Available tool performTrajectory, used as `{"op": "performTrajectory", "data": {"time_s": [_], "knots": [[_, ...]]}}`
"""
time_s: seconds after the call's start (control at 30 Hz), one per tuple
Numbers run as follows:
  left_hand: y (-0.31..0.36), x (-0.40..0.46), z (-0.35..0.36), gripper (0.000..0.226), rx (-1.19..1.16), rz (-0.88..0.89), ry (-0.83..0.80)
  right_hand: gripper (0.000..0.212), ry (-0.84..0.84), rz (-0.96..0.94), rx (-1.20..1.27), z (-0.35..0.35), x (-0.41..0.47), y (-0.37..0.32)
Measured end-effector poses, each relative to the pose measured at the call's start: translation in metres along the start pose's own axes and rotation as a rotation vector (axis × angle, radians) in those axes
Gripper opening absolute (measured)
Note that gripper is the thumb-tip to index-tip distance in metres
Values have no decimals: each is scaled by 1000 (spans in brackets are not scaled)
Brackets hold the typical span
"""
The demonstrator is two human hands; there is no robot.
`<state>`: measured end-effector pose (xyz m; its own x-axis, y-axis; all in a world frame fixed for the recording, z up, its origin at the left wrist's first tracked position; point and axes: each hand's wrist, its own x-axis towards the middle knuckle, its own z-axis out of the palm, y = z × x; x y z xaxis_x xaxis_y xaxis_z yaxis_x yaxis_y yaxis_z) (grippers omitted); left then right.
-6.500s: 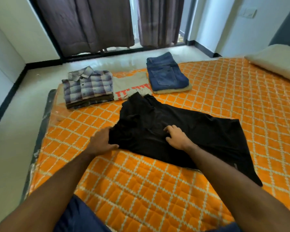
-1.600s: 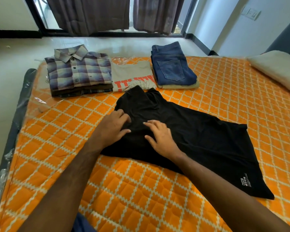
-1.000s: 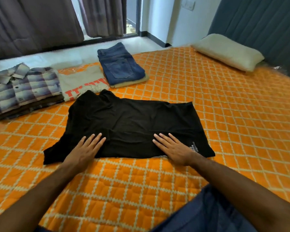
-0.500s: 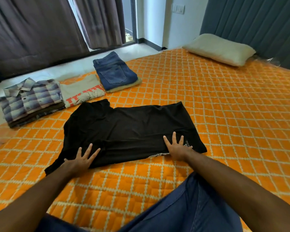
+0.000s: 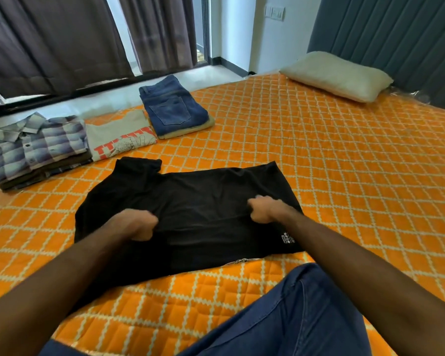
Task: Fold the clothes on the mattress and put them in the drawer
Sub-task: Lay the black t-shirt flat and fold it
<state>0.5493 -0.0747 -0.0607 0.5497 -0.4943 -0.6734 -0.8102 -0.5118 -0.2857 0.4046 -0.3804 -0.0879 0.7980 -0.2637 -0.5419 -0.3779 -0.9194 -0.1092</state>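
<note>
Orange quilted mattress [image 5: 319,155] is spread with a black T-shirt [image 5: 190,201], long axis running left to right. Its middle is pinched by the left hand [image 5: 136,224] and the right hand [image 5: 262,209], both curled into cloth. No drawer is seen; folded piles [image 5: 41,147] lie beyond.

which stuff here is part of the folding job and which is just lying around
Part of the job:
- black t-shirt, gripped by left hand and right hand
- plaid shirt pile
- grey printed t-shirt
- folded jeans
- orange mattress

Just lying about:
- pillow
- curtains
</note>
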Motion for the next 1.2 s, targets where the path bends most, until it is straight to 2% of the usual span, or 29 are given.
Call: {"op": "performTrajectory", "data": {"time_s": [0.03,0.1,0.13,0.2,0.27,0.3,0.4,0.43,0.47,0.5,0.53,0.57,0.6,0.63,0.67,0.77,0.87,0.93,0.97,1.07,1.13,1.2], "knots": [[7,9,-7,41,25,31,179,53,111,-19,34,0,10,-1],[26,38,-12,51,-27,89,441,61,184,-114,85,6,33,-1],[36,59,-14,57,-72,116,486,63,181,-173,66,11,49,3],[56,89,-9,67,-160,148,465,67,173,-260,-39,20,74,14],[71,117,5,75,-233,174,465,68,216,-266,-88,27,99,35],[74,125,15,74,-257,177,511,69,255,-208,-67,29,108,47],[76,138,34,67,-269,177,614,74,374,156,89,25,131,83],[74,138,34,67,-277,183,637,77,439,227,90,22,132,86],[74,141,33,67,-286,189,651,79,517,198,48,21,137,86],[72,144,30,68,-297,184,657,78,588,63,10,17,140,79],[69,150,27,69,-294,178,669,74,601,-160,-34,15,145,71],[65,157,22,70,-301,164,652,70,549,-391,-85,15,152,62],[61,164,16,71,-310,147,635,68,459,-539,-138,16,156,53],[57,170,10,71,-323,130,617,67,382,-564,-161,19,160,49],[52,175,5,70,-335,112,601,67,371,-481,-133,21,165,49],[29,182,1,70,-375,24,571,72,423,-72,7,18,171,61],[-17,163,8,68,-243,-231,647,70,442,34,23,14,171,50],[-44,141,17,60,-237,-351,748,69,560,-90,-2,14,169,29],[-55,129,27,54,-236,-374,786,69,572,-257,-30,14,167,12],[-77,104,67,39,-159,-380,762,63,361,-760,-140,21,161,-52],[-94,92,97,49,-191,-417,649,66,306,-891,-218,28,164,-107],[-103,89,112,57,-263,-435,612,70,288,-912,-256,30,172,-144]]}}
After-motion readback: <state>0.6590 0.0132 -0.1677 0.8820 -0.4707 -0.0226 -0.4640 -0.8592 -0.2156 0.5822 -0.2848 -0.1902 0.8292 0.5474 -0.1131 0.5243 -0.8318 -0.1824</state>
